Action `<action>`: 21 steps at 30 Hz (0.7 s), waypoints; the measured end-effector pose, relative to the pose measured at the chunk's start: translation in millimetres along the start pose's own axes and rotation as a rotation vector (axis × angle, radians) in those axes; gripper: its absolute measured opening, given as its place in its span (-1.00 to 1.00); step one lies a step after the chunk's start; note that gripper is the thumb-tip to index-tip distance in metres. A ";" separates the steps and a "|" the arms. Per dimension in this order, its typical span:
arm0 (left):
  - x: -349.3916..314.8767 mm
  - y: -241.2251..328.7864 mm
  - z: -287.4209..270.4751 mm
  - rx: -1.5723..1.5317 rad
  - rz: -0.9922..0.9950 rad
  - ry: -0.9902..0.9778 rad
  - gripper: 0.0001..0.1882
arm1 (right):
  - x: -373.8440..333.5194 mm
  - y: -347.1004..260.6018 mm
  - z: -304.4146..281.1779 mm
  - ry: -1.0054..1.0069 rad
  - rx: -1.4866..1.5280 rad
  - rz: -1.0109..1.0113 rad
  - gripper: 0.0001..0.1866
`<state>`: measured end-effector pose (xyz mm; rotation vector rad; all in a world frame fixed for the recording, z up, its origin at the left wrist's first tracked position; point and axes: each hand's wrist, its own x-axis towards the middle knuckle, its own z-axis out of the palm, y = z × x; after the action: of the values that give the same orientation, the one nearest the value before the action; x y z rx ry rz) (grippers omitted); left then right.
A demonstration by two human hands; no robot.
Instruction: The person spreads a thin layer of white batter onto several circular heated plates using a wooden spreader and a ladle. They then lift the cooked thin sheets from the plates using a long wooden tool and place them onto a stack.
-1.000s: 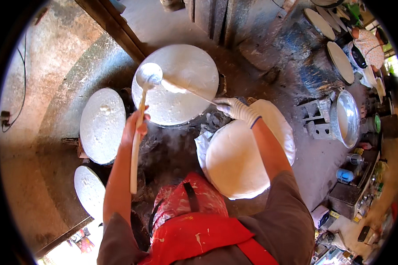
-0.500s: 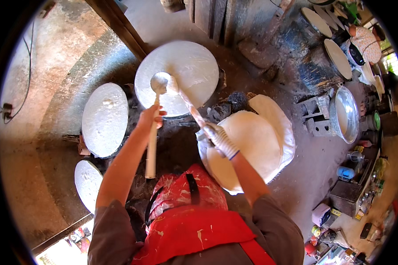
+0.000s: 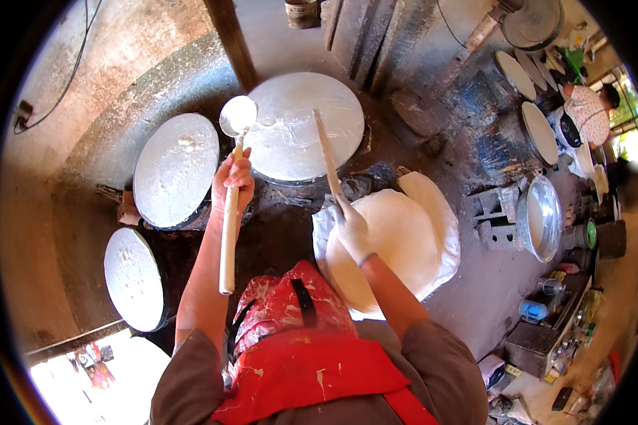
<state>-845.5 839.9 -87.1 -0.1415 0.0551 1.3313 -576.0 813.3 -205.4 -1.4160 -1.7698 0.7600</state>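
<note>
My left hand (image 3: pixel 234 180) is wrapped round the pale handle of a ladle (image 3: pixel 239 117). The ladle's round bowl, wet with white batter, is at the left rim of the far round griddle (image 3: pixel 308 152), which a white batter layer covers. In a white glove, my right hand (image 3: pixel 352 234) grips a long wooden stick (image 3: pixel 326 150) smeared with batter. Its tip lies over the right part of that griddle; whether it touches cannot be told. Below my right hand sits a pile of large thin round sheets (image 3: pixel 397 244) on white cloth (image 3: pixel 448 237).
Two more batter-coated griddles, a middle-left one (image 3: pixel 174 173) and a lower-left one (image 3: pixel 133 280), stand at my left. At right are a metal basin (image 3: pixel 548 219) by cement blocks (image 3: pixel 494 198) and a dark box (image 3: pixel 539 346). Another person (image 3: pixel 588 113) is at the far right.
The ladle has moved left from the middle of the far griddle to its rim. The stick's tip has swung right, away from the ladle. The whole view has shifted slightly.
</note>
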 end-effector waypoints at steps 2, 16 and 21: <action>-0.5 -1.4 -9.1 0.034 -0.004 -0.026 -0.64 | 32.5 -0.5 31.1 -0.022 -0.017 -0.028 -0.67; -38.2 5.7 -21.6 0.112 0.121 0.072 -0.68 | 17.6 -123.9 45.3 -0.685 1.335 0.521 -0.56; -83.3 -8.9 27.4 -0.066 0.061 -0.057 -0.64 | -77.2 -94.6 30.0 -0.292 0.176 -0.176 -0.58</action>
<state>-857.7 761.2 -49.3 -0.1585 -0.0332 1.3982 -642.6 717.3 -159.1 -1.0591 -1.9621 1.0405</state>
